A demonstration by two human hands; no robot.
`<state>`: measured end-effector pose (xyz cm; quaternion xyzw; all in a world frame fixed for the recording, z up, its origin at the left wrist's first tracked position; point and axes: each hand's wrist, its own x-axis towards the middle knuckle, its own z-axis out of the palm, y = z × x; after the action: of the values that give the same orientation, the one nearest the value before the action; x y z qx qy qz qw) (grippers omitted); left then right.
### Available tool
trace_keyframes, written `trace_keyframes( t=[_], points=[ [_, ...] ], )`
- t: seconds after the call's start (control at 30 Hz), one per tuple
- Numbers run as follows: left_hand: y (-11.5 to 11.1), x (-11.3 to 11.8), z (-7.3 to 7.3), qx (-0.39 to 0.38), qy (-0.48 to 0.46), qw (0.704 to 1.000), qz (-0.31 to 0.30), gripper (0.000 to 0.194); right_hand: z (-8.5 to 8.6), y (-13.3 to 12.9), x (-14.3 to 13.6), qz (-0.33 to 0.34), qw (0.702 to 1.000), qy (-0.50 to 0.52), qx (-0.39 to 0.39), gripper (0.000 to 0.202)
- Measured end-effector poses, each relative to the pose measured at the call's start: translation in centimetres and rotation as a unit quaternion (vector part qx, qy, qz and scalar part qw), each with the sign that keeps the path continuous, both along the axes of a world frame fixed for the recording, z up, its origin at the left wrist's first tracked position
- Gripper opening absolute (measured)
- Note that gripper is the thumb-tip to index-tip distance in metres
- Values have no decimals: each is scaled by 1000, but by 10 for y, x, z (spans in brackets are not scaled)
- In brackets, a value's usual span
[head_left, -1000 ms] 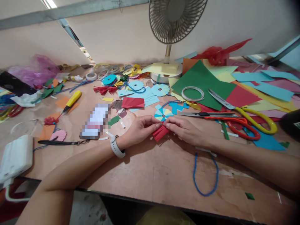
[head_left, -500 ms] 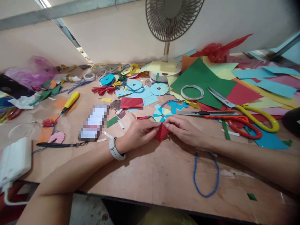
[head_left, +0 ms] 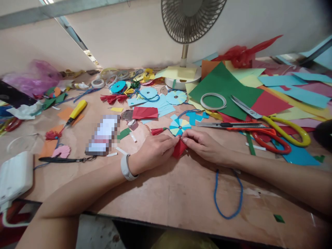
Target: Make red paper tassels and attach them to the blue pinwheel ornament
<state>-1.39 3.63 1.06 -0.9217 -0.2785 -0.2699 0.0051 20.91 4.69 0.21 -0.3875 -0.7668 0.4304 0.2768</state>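
Observation:
Between my hands is a small piece of red paper (head_left: pixel 179 149), pinched at its upper edge. My left hand (head_left: pixel 158 148) closes on its left side, a pale band on the wrist. From the right, my right hand (head_left: pixel 203 146) pinches the same paper, thumb and fingertips nearly meeting the other hand's. Just beyond the fingertips lies a blue and yellow paper rosette (head_left: pixel 180 127), with a red paper tassel (head_left: pixel 158 131) beside it. A loop of blue cord (head_left: pixel 228 218) rests on the table below my right forearm.
Orange-handled scissors (head_left: pixel 282 150), yellow-handled scissors (head_left: pixel 293 133) and a box cutter (head_left: pixel 228 125) lie at right, near coloured paper sheets (head_left: pixel 220 86). A phone (head_left: pixel 103 135), yellow-handled tool (head_left: pixel 77 110) and white power bank (head_left: pixel 17 176) are at left. A fan (head_left: pixel 192 20) stands behind.
My left hand's fingers have shifted slightly, lying flatter over the red paper. Both hands keep their pinch on it, at nearly the same spot. The view has moved a little.

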Motion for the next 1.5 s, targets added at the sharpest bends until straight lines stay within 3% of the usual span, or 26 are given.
trace_keyframes(
  t=[0.23, 0.4, 0.63, 0.73, 0.9, 1.5],
  points=[
    [-2, 1, 6, 48, 39, 998, -9, 22, 0, 0, 1, 20, 998, 26, -45, 22],
    [-4, 3, 5, 30, 47, 998, -29, 24, 4, -6, 0, 15, 981, 107, -161, 18],
    [-2, 3, 2, 51, 11, 999, -14, 23, 7, 2, 1, -58, 956, 163, -237, 13],
    [1, 1, 2, 97, -7, 995, 4, 22, 12, 5, 2, -40, 972, 115, -200, 16],
    [2, -1, 5, 133, 24, 990, -28, 19, 19, 5, 1, 7, 997, 16, -73, 27],
    [2, -4, 6, 171, 66, 982, -51, 24, 19, 4, 1, 22, 992, 39, -122, 16]
  ],
)
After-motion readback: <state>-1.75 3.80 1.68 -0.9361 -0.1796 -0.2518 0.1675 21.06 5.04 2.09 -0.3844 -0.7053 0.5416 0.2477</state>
